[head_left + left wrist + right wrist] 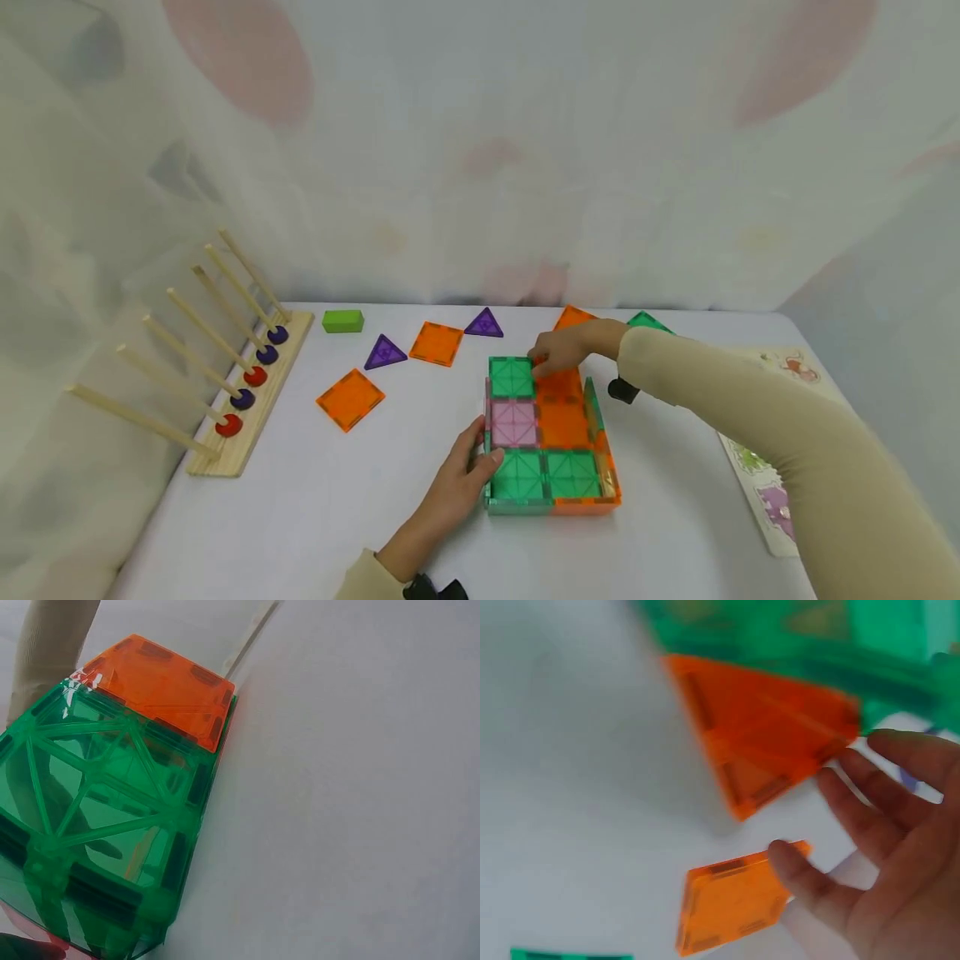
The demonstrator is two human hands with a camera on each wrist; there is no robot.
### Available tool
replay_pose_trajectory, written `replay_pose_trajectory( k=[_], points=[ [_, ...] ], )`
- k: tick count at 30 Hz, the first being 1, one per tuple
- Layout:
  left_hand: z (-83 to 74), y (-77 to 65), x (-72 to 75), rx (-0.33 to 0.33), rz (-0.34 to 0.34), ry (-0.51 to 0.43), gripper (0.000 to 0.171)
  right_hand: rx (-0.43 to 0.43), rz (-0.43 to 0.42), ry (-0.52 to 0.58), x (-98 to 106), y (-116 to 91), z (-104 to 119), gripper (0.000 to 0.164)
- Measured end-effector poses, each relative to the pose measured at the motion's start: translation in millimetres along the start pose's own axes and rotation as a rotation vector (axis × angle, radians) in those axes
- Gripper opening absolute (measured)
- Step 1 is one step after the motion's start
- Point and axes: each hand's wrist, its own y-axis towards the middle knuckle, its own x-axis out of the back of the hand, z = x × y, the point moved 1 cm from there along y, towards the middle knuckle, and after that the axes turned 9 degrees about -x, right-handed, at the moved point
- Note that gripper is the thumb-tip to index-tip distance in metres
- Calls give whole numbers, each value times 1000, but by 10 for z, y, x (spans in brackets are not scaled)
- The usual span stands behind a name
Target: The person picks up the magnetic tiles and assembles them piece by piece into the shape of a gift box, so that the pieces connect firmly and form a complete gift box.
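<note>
A low box of translucent magnetic tiles stands on the white table, with green floor tiles [517, 475], a pink tile [514, 424] and an orange tile [564, 425] inside green and orange walls. My left hand [450, 479] holds its left wall, thumb over the rim and fingers outside. In the left wrist view a green wall tile [94, 784] fills the left side. My right hand [562, 348] reaches over the far end. Its extended fingertips [838, 776] are right at the edge of an orange tile [769, 742], with the thumb apart from it.
At left stands a wooden peg board [262, 417] with red and purple rings. A green block [342, 322], orange squares [351, 400] and purple triangles [386, 352] lie around the far left. A green tile [649, 321] lies behind the right arm. A picture board [776, 504] is partly under that sleeve.
</note>
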Motion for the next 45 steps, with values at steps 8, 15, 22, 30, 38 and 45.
replay_pose_trajectory(
  k=[8, 15, 22, 30, 38, 45],
  points=[
    [-62, -50, 1, -6, 23, -10, 70, -29, 66, 38, -33, -25, -72, 66],
    [-105, -180, -89, -44, 57, 3, 69, -68, 120, 182, -86, -114, -40, 57],
    [-151, -167, -116, -63, 49, 46, 65, -78, 83, 300, -74, -167, -81, 42],
    [-75, -163, -120, -48, 44, 66, 64, -21, 13, 367, -44, -194, -46, 46],
    [-30, -124, -39, -44, 31, 68, 65, 68, -72, 331, -5, -399, 93, 51],
    [34, -88, 28, -31, 23, 66, 66, 99, -115, 289, -108, -639, 308, 45]
  ],
)
